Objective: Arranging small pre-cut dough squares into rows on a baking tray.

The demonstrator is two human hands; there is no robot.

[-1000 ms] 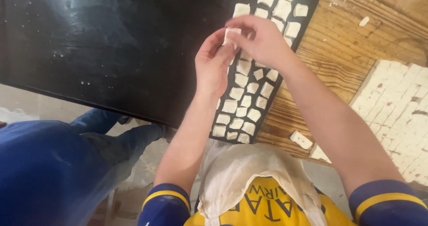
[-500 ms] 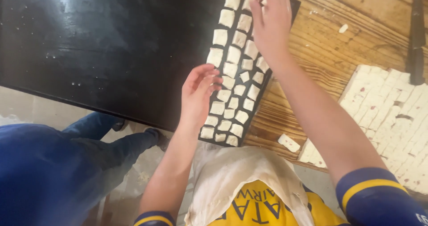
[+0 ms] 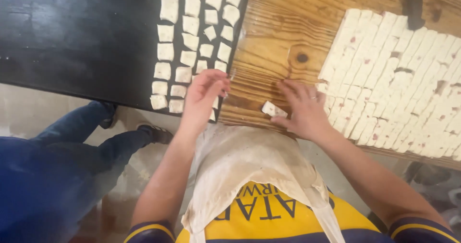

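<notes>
Now right hand (image 3: 303, 109) lies flat on wooden table (image 3: 269, 41), fingers spread, fingertips touching loose white dough piece (image 3: 273, 109) at near edge. Piece sits apart from big cut dough sheet (image 3: 398, 80) on right, likely so it is easy to grab. Left hand (image 3: 204, 96) open, fingers bent, empty, over near end of black tray (image 3: 86, 41). Small dough squares (image 3: 192, 36) lined in rows on tray, gaps between, likely so they don't stick.
</notes>
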